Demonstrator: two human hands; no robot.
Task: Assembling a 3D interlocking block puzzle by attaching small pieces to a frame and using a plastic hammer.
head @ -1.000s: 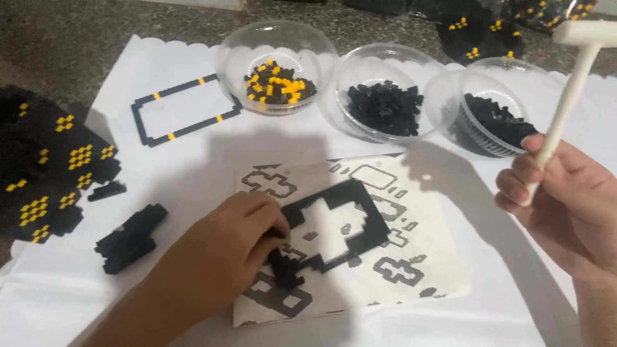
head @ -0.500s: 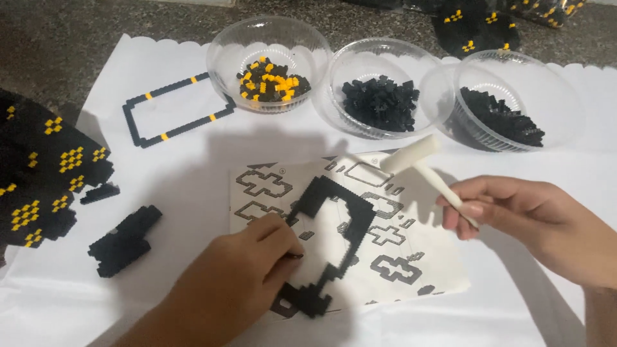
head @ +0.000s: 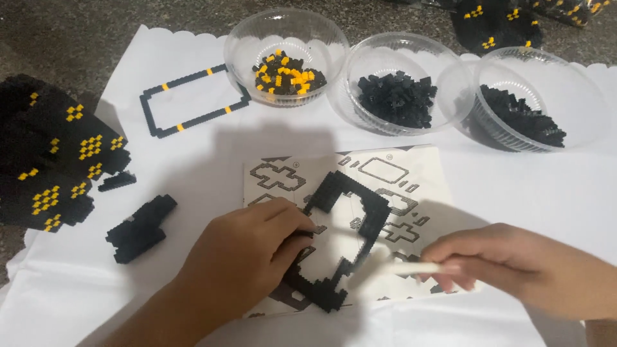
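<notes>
Fingers (head: 292, 225) of the left hand (head: 247, 257) press down on the near-left side of a black brick frame (head: 344, 241), a cross-shaped outline lying on a printed instruction sheet (head: 360, 225) near the middle of the tabletop; the grip is flat and pinning rather than wrapped around anything. The right hand (head: 514, 266) has its grip clamped on a small white mallet (head: 395, 266), whose blurred head sits at the frame's near-right edge. A likely risk: the thin frame could snap apart or skid on the loose sheet if the mallet lands off the bricks or the holding hand lets up, and the left fingertips lie close enough to the head to be struck. Farther out, a small black brick block (head: 138, 228) and a short black strip (head: 117, 180) lie to the left, beyond them a stack of black-and-yellow brick assemblies (head: 54, 164). At the far side a finished rectangular frame with yellow marks (head: 193, 99) rests on the white cloth (head: 160, 58), then three clear bowls: one of black and yellow pieces (head: 286, 58), two of black pieces (head: 398, 83) (head: 533, 99). Nothing stands between the hands and the frame; the bowls sit well clear.
</notes>
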